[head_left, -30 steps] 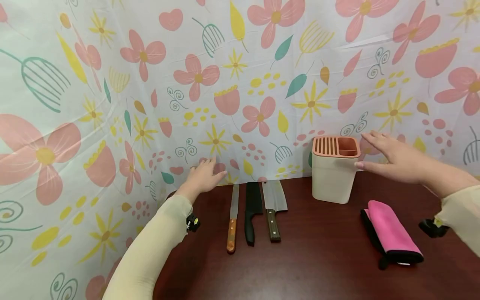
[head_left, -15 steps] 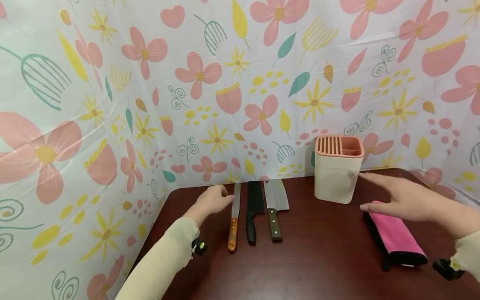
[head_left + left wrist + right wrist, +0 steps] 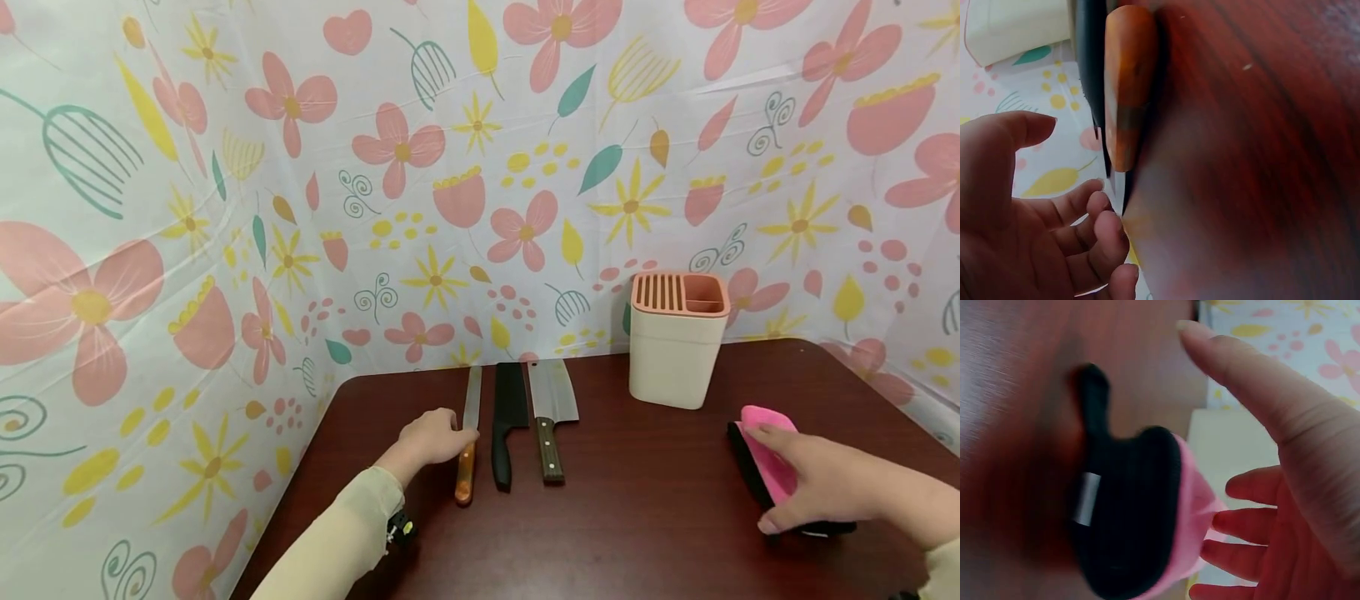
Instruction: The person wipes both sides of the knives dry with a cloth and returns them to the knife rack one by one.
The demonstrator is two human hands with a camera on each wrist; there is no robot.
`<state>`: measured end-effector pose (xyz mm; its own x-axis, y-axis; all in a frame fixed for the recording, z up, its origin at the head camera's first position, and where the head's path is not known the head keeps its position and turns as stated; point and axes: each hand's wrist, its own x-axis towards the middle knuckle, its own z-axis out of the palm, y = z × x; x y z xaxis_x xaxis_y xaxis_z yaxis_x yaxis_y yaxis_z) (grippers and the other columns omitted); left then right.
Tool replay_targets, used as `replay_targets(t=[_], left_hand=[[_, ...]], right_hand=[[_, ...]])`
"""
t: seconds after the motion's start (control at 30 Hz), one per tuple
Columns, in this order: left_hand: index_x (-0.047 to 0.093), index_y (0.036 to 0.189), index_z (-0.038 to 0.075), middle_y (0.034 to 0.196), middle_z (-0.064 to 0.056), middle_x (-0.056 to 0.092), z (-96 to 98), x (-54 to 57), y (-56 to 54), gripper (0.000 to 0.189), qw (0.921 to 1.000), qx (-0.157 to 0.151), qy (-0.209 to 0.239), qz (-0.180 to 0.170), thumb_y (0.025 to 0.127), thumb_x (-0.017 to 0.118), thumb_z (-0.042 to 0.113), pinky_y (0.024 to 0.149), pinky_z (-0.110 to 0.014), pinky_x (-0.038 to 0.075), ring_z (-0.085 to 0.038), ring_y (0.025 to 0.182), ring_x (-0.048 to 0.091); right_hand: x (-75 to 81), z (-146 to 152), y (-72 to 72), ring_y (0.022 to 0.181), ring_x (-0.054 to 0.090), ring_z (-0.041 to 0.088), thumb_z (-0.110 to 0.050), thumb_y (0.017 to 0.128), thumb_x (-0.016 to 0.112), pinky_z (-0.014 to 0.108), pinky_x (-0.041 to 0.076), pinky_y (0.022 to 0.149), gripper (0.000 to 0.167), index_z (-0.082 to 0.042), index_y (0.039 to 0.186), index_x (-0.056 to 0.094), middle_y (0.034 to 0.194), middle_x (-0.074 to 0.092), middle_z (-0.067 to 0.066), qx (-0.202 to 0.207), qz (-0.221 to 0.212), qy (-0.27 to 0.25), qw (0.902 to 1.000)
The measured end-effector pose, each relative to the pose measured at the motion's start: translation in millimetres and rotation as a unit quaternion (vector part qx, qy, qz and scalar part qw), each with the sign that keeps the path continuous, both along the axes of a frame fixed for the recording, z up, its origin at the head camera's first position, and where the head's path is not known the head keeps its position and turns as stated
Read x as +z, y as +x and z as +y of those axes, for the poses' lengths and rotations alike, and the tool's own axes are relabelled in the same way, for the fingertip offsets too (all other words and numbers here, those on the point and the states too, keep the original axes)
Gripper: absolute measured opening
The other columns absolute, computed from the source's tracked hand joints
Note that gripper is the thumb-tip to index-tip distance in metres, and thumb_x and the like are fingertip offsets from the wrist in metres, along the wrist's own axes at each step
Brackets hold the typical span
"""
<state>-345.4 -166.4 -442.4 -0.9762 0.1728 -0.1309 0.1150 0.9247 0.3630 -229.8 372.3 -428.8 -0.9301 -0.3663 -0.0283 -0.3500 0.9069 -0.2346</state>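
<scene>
In the head view my left hand (image 3: 430, 437) hovers at the orange wooden-handled knife (image 3: 465, 479), thumb right over where blade meets handle. The left wrist view shows the fingers loosely bent near that knife's blade, below its handle (image 3: 1129, 69). Beside it lie a black knife (image 3: 508, 404) and a cleaver (image 3: 553, 396) with a dark wooden handle. My right hand (image 3: 847, 479) spreads over a folded pink oven mitt (image 3: 767, 457) with black trim. In the right wrist view the thumb stands well apart and the fingertips are at the mitt's pink side (image 3: 1194, 506).
A cream knife holder (image 3: 671, 362) with a slotted coral top stands at the back of the dark red table (image 3: 615, 517). A flowered sheet (image 3: 465, 167) hangs behind and to the left. Black cameras are strapped to the wrists.
Both hands have come down from higher up. My left hand moved from near the sheet toward the orange-handled knife; my right left the holder's side and lowered over the mitt.
</scene>
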Motion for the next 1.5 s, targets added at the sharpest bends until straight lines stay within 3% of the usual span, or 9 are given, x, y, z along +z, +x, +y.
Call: replay_targets(t=[0.23,0.47,0.87,1.0,1.03,1.1,1.17,1.23,1.5], left_hand=[[0.056,0.069,0.017,0.058,0.002,0.047,4.2,-6.1,4.3,0.042,0.9999,-0.005,0.006,-0.012,0.091,0.06,0.052,0.05,-0.034,0.035,-0.019,0.053,0.046],[0.055,0.068,0.018,0.058,0.002,0.052,6.9,-9.8,9.0,0.035,0.9997,0.005,-0.001,-0.022,0.089,0.064,0.044,0.049,-0.034,0.039,-0.019,0.053,0.052],[0.061,0.074,0.013,0.063,-0.005,0.061,6.4,-20.1,-0.4,0.037,0.9995,0.011,0.007,-0.03,0.081,0.072,0.047,0.049,-0.036,0.047,-0.024,0.051,0.059],[0.061,0.071,0.012,0.06,-0.006,0.06,6.0,-23.5,-2.1,0.038,0.9989,0.013,0.025,-0.037,0.079,0.073,0.047,0.046,-0.036,0.046,-0.025,0.049,0.059],[0.06,0.07,0.012,0.059,-0.006,0.06,5.5,-24.0,-2.0,0.038,0.9986,0.015,0.031,-0.04,0.079,0.074,0.046,0.045,-0.036,0.046,-0.025,0.049,0.058],[0.059,0.068,0.012,0.058,-0.006,0.06,5.1,-24.8,-2.2,0.038,0.998,0.017,0.042,-0.045,0.078,0.075,0.045,0.044,-0.037,0.047,-0.025,0.048,0.059],[0.057,0.064,0.014,0.057,-0.005,0.059,5.0,-24.5,-2.0,0.038,0.9972,0.018,0.052,-0.052,0.078,0.076,0.044,0.043,-0.036,0.047,-0.024,0.048,0.06],[0.054,0.06,0.015,0.055,-0.003,0.058,5.1,-23.3,-2.0,0.039,0.9963,0.017,0.063,-0.056,0.078,0.076,0.042,0.043,-0.035,0.047,-0.023,0.048,0.061],[0.041,0.049,0.022,0.049,-0.004,0.06,0.4,-13.2,-2.4,0.048,0.9892,0.016,0.123,-0.078,0.082,0.073,0.036,0.039,-0.031,0.049,-0.022,0.046,0.066]], right_hand=[[-21.3,-4,4.3,0.113,0.053,0.032,-0.033,0.057,0.094,0.016,0.044,0.079,0.121,0.013,0.152,0.035,0.153,0.037,0.04,-0.013,-0.02,-0.022,0.9995],[-39.8,-6,3.6,0.131,0.047,0.046,-0.019,0.047,0.094,0.02,0.045,0.081,0.122,0.015,0.15,0.037,0.151,0.039,0.042,-0.011,0.051,-0.01,0.9986],[-49.1,-5,3.5,0.128,0.058,0.043,0.003,0.056,0.081,0.037,0.055,0.083,0.093,0.013,0.142,0.048,0.144,0.054,0.035,0.008,0.14,0.06,0.9884],[-52.7,-3,3.8,0.129,0.058,0.042,0.007,0.059,0.079,0.005,0.028,0.112,0.086,0.011,0.14,0.051,0.141,0.058,0.033,0.016,0.167,0.046,0.9847],[-53.1,-3,3.6,0.127,0.06,0.041,0.007,0.06,0.079,-0.002,0.015,0.109,0.083,0.01,0.139,0.053,0.14,0.059,0.031,0.017,0.175,0.04,0.9837],[-51.4,-3,3.5,0.117,0.067,0.036,0.006,0.066,0.078,-0.002,0.018,0.109,0.076,0.008,0.138,0.056,0.137,0.063,0.027,0.011,0.176,0.029,0.9839],[-46.9,-3,2.6,0.101,0.07,0.027,0.003,0.07,0.077,0.014,0.046,0.101,0.07,0.007,0.137,0.058,0.129,0.068,0.023,-0.004,0.162,0.025,0.9865],[-40.3,-2,0.5,0.082,0.066,0.018,0.002,0.074,0.074,0.029,0.055,0.077,0.065,0.005,0.138,0.058,0.113,0.073,0.017,-0.02,0.138,0.017,0.9901],[-22.3,4,-7.5,0.06,0.038,0.009,0.007,0.073,0.067,0.026,0.034,0.058,0.067,0.003,0.139,0.055,0.065,0.052,-0.006,-0.025,0.084,-0.015,0.996]])
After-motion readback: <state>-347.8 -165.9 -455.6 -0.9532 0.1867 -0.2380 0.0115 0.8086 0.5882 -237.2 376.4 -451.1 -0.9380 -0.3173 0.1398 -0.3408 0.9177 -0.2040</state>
